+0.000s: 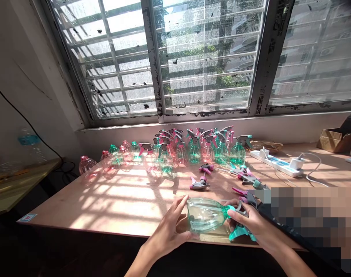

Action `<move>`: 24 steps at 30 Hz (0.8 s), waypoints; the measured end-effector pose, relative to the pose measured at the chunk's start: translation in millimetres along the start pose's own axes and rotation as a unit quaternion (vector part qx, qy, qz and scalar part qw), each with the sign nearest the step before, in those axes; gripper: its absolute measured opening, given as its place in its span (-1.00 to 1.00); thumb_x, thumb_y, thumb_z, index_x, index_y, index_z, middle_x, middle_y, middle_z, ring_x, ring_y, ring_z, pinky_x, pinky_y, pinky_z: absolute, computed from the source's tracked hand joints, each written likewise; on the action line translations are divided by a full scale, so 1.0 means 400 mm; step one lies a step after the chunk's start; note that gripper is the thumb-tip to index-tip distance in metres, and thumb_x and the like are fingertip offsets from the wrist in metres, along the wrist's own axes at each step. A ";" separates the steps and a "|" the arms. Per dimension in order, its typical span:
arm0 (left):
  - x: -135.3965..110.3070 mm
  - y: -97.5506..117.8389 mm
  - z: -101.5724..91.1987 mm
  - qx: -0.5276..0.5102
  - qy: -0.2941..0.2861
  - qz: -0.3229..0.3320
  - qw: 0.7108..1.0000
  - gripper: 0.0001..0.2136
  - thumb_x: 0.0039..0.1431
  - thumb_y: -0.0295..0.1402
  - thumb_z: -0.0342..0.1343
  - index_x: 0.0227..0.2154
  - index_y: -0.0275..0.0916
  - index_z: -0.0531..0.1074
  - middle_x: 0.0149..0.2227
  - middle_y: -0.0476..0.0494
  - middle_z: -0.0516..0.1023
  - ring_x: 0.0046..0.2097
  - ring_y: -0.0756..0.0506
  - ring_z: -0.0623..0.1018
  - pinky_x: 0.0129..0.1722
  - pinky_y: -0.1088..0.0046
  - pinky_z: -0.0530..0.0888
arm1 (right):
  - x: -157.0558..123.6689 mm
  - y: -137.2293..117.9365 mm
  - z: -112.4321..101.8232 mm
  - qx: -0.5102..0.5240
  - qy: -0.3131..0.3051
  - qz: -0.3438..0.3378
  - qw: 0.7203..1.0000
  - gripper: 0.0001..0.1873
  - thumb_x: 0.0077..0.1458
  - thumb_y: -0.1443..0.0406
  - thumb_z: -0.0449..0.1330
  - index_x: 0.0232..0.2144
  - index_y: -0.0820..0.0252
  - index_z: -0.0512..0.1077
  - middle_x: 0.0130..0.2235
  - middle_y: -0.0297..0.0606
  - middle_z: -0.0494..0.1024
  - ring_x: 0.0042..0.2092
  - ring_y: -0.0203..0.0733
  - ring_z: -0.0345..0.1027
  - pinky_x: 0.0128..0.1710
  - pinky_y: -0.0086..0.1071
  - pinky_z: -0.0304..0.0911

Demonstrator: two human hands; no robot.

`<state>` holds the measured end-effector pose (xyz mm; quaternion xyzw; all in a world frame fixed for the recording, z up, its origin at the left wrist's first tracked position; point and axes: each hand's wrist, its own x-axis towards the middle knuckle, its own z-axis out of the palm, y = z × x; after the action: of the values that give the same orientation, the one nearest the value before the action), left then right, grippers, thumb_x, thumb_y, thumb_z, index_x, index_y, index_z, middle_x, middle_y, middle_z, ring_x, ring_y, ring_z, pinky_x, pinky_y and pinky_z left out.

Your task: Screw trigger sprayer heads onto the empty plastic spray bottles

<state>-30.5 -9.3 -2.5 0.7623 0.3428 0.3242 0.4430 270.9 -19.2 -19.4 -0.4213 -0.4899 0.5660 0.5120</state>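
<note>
A clear green spray bottle (206, 215) lies on its side in the air between my hands, above the table's front edge. At its base, my left hand (178, 223) curves its fingers and thumb around the bottom. My right hand (247, 219) grips the neck end, where the turquoise and grey trigger sprayer (240, 232) sits on the bottle with its tube inside. Just beyond lie loose pink and grey trigger sprayers (200, 184). Another sprayer with a pink trigger (246, 196) is close behind my right hand.
Several spray bottles with sprayers (194, 150) stand in rows by the window. Open pink and green bottles (104, 163) stand left of them. More loose sprayers (247, 175) lie near a white power strip (276, 163). A cardboard box (334, 139) is at the right.
</note>
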 end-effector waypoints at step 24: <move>-0.005 -0.016 0.006 0.003 0.010 0.027 1.000 -0.05 0.17 -0.49 0.30 0.43 0.21 -0.16 0.44 -0.17 0.03 0.45 -0.43 0.05 0.35 -0.05 0.29 | -0.003 -0.003 0.003 -0.001 0.013 -0.003 1.000 -0.52 -0.01 -0.02 0.41 -0.18 0.16 0.44 -0.53 -0.37 0.59 -0.48 -0.09 0.48 -0.39 -0.21 0.34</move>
<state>-31.1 -9.6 -9.6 0.7695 0.3274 0.3424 0.4282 270.2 -20.7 -18.0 -0.4279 -0.4853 0.5585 0.5191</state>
